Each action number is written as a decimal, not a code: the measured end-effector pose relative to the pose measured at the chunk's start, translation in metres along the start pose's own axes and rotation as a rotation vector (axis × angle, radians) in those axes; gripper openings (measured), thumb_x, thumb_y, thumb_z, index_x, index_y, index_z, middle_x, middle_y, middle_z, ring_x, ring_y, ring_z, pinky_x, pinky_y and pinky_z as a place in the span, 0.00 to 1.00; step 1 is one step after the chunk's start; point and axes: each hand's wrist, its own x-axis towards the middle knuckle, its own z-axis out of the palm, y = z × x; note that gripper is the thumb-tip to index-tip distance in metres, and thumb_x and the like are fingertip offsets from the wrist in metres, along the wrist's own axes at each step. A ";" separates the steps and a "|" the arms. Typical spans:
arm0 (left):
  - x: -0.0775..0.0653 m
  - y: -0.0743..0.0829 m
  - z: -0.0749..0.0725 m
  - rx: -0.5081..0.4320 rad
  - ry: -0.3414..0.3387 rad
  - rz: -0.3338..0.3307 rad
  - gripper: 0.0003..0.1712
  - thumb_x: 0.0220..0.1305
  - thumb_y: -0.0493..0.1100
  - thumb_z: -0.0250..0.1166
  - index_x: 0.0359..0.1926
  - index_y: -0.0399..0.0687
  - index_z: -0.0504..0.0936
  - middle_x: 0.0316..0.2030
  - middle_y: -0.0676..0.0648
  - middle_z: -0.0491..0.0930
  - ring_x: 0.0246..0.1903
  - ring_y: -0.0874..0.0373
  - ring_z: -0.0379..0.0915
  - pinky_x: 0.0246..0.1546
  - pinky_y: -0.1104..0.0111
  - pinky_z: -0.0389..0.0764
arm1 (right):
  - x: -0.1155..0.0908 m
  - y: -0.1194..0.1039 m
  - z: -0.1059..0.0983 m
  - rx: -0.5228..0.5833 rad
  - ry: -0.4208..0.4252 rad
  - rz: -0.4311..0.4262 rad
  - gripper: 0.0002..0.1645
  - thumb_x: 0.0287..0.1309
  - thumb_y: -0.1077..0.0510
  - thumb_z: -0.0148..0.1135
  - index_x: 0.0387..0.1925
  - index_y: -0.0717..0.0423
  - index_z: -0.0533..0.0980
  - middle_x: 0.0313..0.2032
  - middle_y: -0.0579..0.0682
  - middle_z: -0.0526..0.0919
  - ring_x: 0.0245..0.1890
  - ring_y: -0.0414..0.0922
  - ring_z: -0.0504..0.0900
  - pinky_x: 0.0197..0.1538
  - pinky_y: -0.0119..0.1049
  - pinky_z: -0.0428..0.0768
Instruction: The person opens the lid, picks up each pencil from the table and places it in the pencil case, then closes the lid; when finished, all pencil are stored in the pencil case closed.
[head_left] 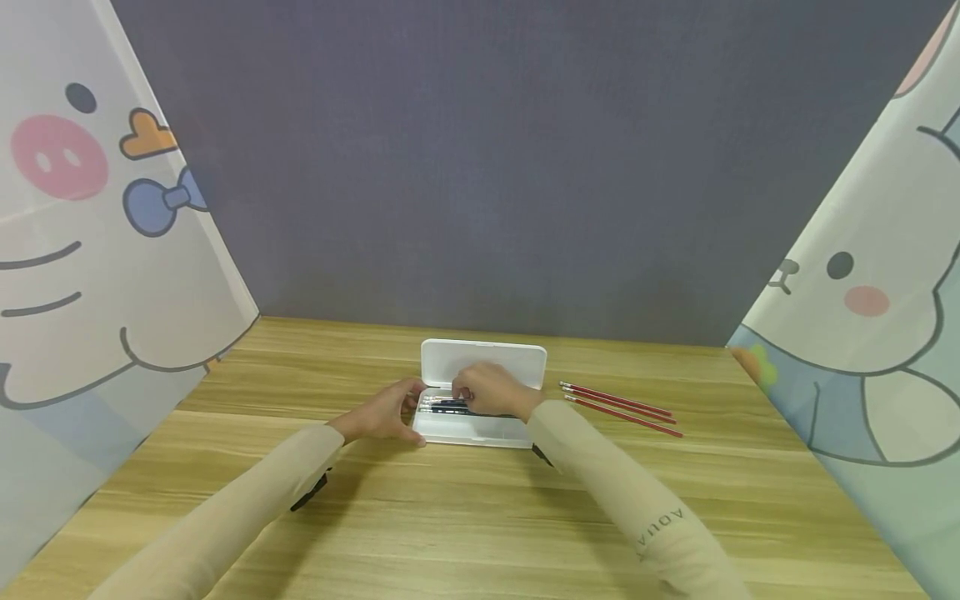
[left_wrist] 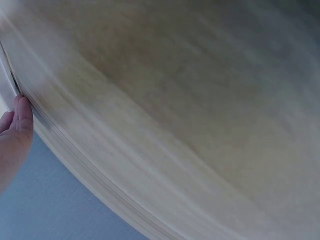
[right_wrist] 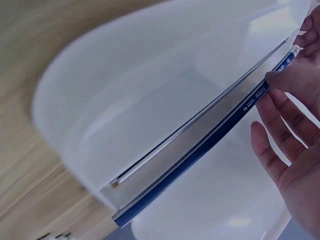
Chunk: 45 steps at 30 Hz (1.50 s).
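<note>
A white pencil case [head_left: 468,431] lies on the table with its lid [head_left: 487,350] raised at the back. My left hand [head_left: 384,412] grips its left end, thumb at the front corner and fingers towards the back corner. Over the tray, my right hand [head_left: 489,389] pinches a dark blue pencil [right_wrist: 200,142] between thumb and fingers, near its white eraser end. Another dark pencil [right_wrist: 185,128] lies along the case wall in the right wrist view. From the head view, the right hand and sleeve hide part of the tray.
Red pencils [head_left: 618,404] with white ends lie on the wooden table [head_left: 450,517] to the right of the case. A grey panel [head_left: 480,167] rises behind the table, and cartoon-printed panels [head_left: 97,333] flank it.
</note>
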 end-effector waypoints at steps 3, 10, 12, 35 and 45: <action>0.000 0.000 0.000 0.002 0.003 0.005 0.45 0.33 0.40 0.78 0.53 0.30 0.64 0.47 0.36 0.73 0.44 0.46 0.74 0.48 0.59 0.78 | 0.004 -0.002 0.002 -0.010 0.000 -0.008 0.11 0.40 0.67 0.61 0.27 0.51 0.81 0.21 0.41 0.76 0.25 0.37 0.71 0.31 0.29 0.72; 0.001 -0.001 0.001 -0.011 0.002 0.016 0.45 0.34 0.39 0.77 0.53 0.29 0.64 0.47 0.36 0.73 0.44 0.45 0.74 0.49 0.60 0.78 | 0.010 -0.002 0.008 -0.023 0.014 -0.012 0.11 0.38 0.67 0.62 0.27 0.50 0.82 0.20 0.40 0.77 0.25 0.37 0.72 0.31 0.29 0.73; 0.001 0.000 0.001 -0.018 0.000 0.016 0.45 0.34 0.38 0.77 0.53 0.29 0.64 0.47 0.36 0.72 0.44 0.46 0.74 0.49 0.60 0.78 | 0.010 -0.001 0.009 -0.020 0.018 -0.009 0.11 0.38 0.67 0.62 0.26 0.50 0.82 0.20 0.40 0.77 0.25 0.37 0.72 0.31 0.29 0.73; -0.001 0.000 0.000 -0.051 -0.001 0.043 0.43 0.34 0.37 0.77 0.52 0.28 0.64 0.46 0.34 0.73 0.44 0.44 0.74 0.48 0.57 0.78 | 0.004 -0.001 0.007 0.004 -0.010 0.063 0.11 0.41 0.64 0.62 0.30 0.50 0.82 0.25 0.42 0.82 0.28 0.37 0.76 0.34 0.29 0.76; -0.001 0.000 0.000 -0.050 0.002 0.032 0.43 0.33 0.36 0.77 0.52 0.29 0.65 0.45 0.36 0.73 0.43 0.46 0.74 0.48 0.58 0.78 | -0.012 0.001 -0.008 0.018 -0.027 0.088 0.11 0.45 0.63 0.62 0.33 0.50 0.82 0.28 0.43 0.81 0.29 0.37 0.74 0.32 0.29 0.75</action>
